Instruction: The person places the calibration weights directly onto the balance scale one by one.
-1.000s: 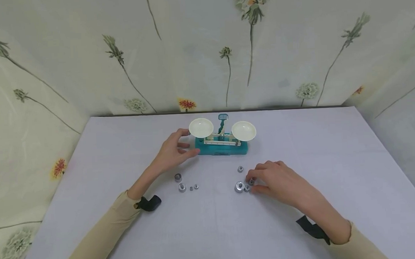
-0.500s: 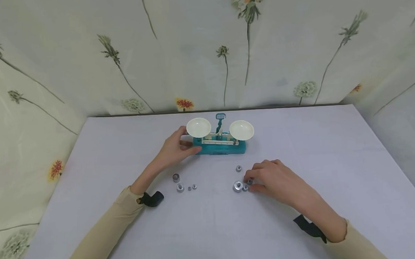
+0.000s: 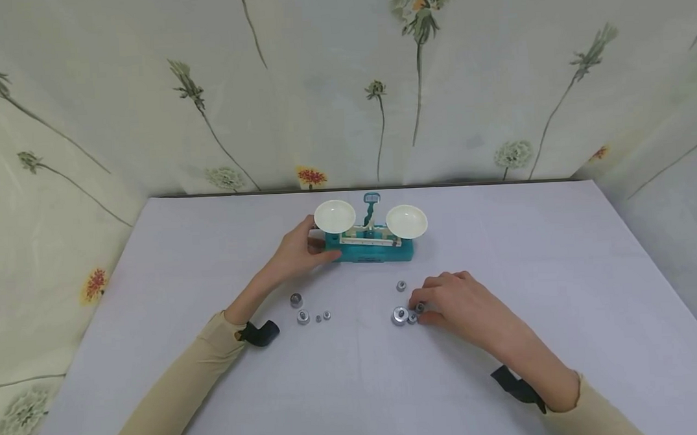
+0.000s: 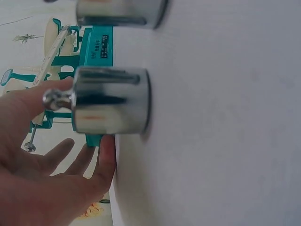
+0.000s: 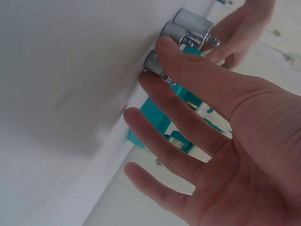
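A teal balance scale (image 3: 369, 250) with two white pans stands near the back of the table. My left hand (image 3: 294, 253) grips the left end of its base, thumb on the front, other fingers at the end and behind; the left pan partly hides them. In the right wrist view, thumb and index finger of my right hand (image 5: 197, 127) pinch a small metal weight (image 5: 153, 63), with the other fingers spread. Beside it in the head view stand a large weight (image 3: 400, 316) and a smaller weight (image 3: 412, 318). Another weight (image 3: 401, 286) lies farther back.
Left of centre, several silver weights stand in a loose group, among them a darker weight (image 3: 296, 300), a knobbed weight (image 3: 303, 317) and a tiny weight (image 3: 318, 319). A floral curtain (image 3: 343, 88) hangs behind the white table (image 3: 362, 385).
My left hand has moved right, closing round the balance scale's base, with the thumb now farther over its front. My right hand stays at the small weight. The head view has shifted slightly.
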`<state>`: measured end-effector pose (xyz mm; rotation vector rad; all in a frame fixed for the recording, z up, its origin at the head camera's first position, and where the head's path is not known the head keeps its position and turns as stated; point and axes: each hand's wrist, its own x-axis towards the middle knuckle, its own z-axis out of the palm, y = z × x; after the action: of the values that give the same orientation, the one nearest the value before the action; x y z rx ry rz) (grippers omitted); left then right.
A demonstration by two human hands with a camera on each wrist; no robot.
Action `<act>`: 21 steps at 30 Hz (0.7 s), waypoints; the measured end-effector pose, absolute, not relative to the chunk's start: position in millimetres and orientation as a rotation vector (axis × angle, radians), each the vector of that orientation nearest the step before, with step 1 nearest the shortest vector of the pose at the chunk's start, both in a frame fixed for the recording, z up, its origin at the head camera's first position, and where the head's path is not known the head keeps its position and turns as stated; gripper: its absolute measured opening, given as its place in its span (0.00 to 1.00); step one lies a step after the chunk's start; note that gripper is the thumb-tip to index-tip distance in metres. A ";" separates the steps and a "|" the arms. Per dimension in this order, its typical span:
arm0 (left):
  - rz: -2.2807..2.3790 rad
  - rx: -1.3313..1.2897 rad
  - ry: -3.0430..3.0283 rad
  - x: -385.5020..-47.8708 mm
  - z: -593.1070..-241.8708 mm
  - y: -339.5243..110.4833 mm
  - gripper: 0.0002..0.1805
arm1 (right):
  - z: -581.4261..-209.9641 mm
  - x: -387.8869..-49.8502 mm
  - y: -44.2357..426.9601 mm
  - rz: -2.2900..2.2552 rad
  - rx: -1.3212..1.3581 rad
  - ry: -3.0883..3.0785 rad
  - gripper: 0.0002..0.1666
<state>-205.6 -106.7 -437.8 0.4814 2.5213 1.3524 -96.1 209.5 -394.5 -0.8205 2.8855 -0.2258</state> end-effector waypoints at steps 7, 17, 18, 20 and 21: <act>1.280 0.501 2.529 -206.5 -435.4 -105.0 0.43 | -394.9 -96.1 209.8 -0.217 -0.804 2.874 0.15; 1.234 0.478 2.512 -206.3 -432.6 -108.1 0.41 | -394.8 -94.6 208.6 -0.237 -0.791 2.856 0.16; 1.227 0.484 2.519 -206.5 -432.2 -107.9 0.42 | -394.6 -94.7 208.7 -0.235 -0.790 2.856 0.16; 1.219 0.492 2.521 -207.4 -431.3 -106.9 0.42 | -393.9 -95.0 209.2 -0.226 -0.783 2.856 0.16; 1.214 0.498 2.523 -207.7 -430.9 -106.2 0.42 | -393.5 -95.2 209.6 -0.222 -0.778 2.853 0.16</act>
<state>-207.7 -106.2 -430.9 0.4978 2.5228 1.2135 -95.2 209.6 -393.5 -0.7784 2.8530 -0.2221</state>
